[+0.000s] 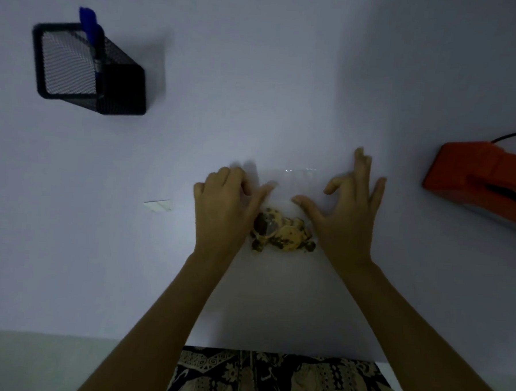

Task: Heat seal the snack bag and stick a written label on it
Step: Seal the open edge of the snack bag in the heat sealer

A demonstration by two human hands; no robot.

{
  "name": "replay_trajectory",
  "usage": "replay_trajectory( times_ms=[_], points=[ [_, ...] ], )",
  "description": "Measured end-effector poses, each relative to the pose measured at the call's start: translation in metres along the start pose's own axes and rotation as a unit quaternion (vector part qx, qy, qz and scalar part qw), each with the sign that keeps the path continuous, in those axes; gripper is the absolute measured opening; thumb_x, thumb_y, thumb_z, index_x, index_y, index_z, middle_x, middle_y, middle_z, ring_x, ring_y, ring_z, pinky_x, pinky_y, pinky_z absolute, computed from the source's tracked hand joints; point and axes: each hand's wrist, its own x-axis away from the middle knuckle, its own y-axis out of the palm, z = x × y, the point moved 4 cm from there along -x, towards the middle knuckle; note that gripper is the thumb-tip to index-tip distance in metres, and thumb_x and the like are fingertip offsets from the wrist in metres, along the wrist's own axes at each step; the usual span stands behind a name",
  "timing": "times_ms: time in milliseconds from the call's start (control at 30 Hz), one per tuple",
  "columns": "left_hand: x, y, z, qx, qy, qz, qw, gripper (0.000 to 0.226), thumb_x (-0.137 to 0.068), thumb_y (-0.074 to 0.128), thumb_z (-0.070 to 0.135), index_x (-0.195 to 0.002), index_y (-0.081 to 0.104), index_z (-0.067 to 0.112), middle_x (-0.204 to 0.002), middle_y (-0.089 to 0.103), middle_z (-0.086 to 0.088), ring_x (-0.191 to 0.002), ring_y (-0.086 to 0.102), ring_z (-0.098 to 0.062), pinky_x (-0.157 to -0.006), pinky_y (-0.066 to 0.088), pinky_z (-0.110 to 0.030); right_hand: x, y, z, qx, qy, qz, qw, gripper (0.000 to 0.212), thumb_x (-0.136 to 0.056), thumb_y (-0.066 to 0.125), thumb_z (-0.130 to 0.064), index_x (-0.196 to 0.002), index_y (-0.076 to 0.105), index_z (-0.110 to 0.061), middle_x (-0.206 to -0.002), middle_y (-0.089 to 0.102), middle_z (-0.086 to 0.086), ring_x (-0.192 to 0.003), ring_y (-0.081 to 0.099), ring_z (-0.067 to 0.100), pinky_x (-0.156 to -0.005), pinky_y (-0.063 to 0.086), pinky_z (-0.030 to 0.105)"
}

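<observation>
Bag lies flat, mouth pointing away, snacks nr end.

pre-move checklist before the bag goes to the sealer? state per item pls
1. Both hands at clear plastic snack bag: left hand and right hand flank it: ok.
2. Firm grip on bag: cannot tell.
3. Snacks settled at the near end, away from the far open edge: ok.
4. Orange heat sealer within view on the right, cable attached: ok.
5. Sealer powered: cannot tell.
6. Small white label and blue pen in black mesh holder available: ok.
</observation>
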Motion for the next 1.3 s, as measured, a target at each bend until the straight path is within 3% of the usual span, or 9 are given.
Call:
replay_trajectory(
  times_ms=[167, 433, 567, 633, 800, 967, 1067, 1167, 1300],
  points=[
    [0.004, -0.001, -0.009, 0.008, -0.024, -0.031, 0.999, 0.047, -0.073, 0.062, 0.066, -0.066, 0.047, 0.023, -0.066, 0.05, 0.011, -0.065, 0.048, -0.011, -0.071, 0.026, -0.031, 0.0, 0.001, 0.002, 0.007, -0.01, -0.006, 1.0, 0.044, -0.083, 0.065, -0.052, -0.075, 0.048, -0.012, -0.158, 0.019, 0.019, -0.149, 0.009, 0.026, -0.119, -0.002, 0.049],
    [0.01, -0.003, -0.021, 0.037, -0.089, -0.012, 0.995, 0.041, -0.074, 0.069, 0.056, -0.077, 0.049, 0.02, -0.069, 0.054, 0.008, -0.067, 0.052, -0.015, -0.072, 0.025, -0.029, -0.002, 0.003, 0.005, -0.018, -0.009, 0.001, 1.0, 0.038, -0.088, 0.063, -0.042, -0.068, 0.05, -0.013, -0.158, 0.022, 0.015, -0.148, 0.012, 0.025, -0.119, -0.004, 0.043],
    [0.015, -0.001, -0.015, 0.103, -0.126, 0.006, 0.987, 0.038, -0.076, 0.075, 0.044, -0.095, 0.054, 0.018, -0.086, 0.06, 0.004, -0.079, 0.057, -0.015, -0.074, 0.042, -0.033, -0.001, 0.002, 0.001, -0.005, -0.01, 0.029, 1.0, 0.036, -0.094, 0.056, -0.034, -0.068, 0.047, -0.011, -0.156, 0.026, 0.016, -0.147, 0.017, 0.026, -0.12, 0.003, 0.05],
    [0.019, -0.003, -0.008, 0.121, -0.164, 0.024, 0.979, 0.043, -0.078, 0.074, 0.04, -0.107, 0.053, 0.016, -0.096, 0.059, 0.002, -0.084, 0.056, -0.013, -0.071, 0.046, -0.028, 0.0, 0.003, 0.0, 0.01, -0.013, 0.042, 0.999, 0.035, -0.096, 0.054, -0.032, -0.07, 0.049, -0.01, -0.155, 0.027, 0.017, -0.146, 0.019, 0.027, -0.119, 0.006, 0.052],
    [0.023, 0.0, 0.009, 0.155, -0.24, 0.048, 0.957, 0.036, -0.083, 0.071, 0.035, -0.108, 0.054, 0.016, -0.088, 0.062, 0.004, -0.079, 0.061, -0.013, -0.07, 0.051, -0.028, 0.001, 0.006, 0.003, 0.043, -0.025, 0.061, 0.997, 0.037, -0.098, 0.051, -0.035, -0.071, 0.051, -0.008, -0.154, 0.03, 0.018, -0.145, 0.022, 0.03, -0.118, 0.012, 0.055],
    [0.024, 0.004, 0.007, 0.221, -0.277, 0.041, 0.934, 0.029, -0.083, 0.071, 0.037, -0.1, 0.063, 0.014, -0.078, 0.063, 0.009, -0.068, 0.057, 0.001, -0.059, 0.041, -0.002, 0.002, 0.008, 0.004, 0.085, -0.031, 0.083, 0.992, 0.038, -0.098, 0.048, -0.037, -0.074, 0.054, -0.008, -0.153, 0.033, 0.017, -0.144, 0.026, 0.029, -0.118, 0.014, 0.054],
    [0.023, 0.009, 0.007, 0.213, -0.237, 0.004, 0.948, 0.025, -0.092, 0.059, 0.036, -0.088, 0.071, 0.014, -0.07, 0.061, 0.008, -0.061, 0.053, 0.002, -0.054, 0.039, -0.003, 0.002, 0.006, 0.003, 0.028, -0.002, 0.098, 0.995, 0.029, -0.096, 0.052, -0.038, -0.095, 0.058, -0.01, -0.153, 0.035, 0.012, -0.145, 0.025, 0.023, -0.121, 0.01, 0.047],
    [0.024, 0.01, 0.008, 0.226, -0.22, 0.005, 0.949, 0.024, -0.097, 0.051, 0.031, -0.084, 0.065, 0.015, -0.071, 0.059, 0.005, -0.062, 0.052, -0.005, -0.052, 0.035, -0.011, 0.0, 0.005, 0.005, -0.01, 0.024, 0.093, 0.995, 0.048, -0.095, 0.054, -0.04, -0.134, 0.049, -0.012, -0.155, 0.032, 0.006, -0.146, 0.022, 0.017, -0.122, 0.007, 0.044],
    [0.031, 0.005, 0.017, 0.296, -0.185, 0.026, 0.937, 0.02, -0.099, 0.047, 0.024, -0.088, 0.06, 0.015, -0.076, 0.062, 0.005, -0.065, 0.054, 0.001, -0.058, 0.042, -0.01, 0.002, 0.005, 0.001, -0.029, 0.03, 0.05, 0.998, 0.055, -0.097, 0.047, -0.043, -0.144, 0.039, -0.014, -0.159, 0.022, 0.007, -0.148, 0.012, 0.017, -0.121, -0.004, 0.042]
  ],
)
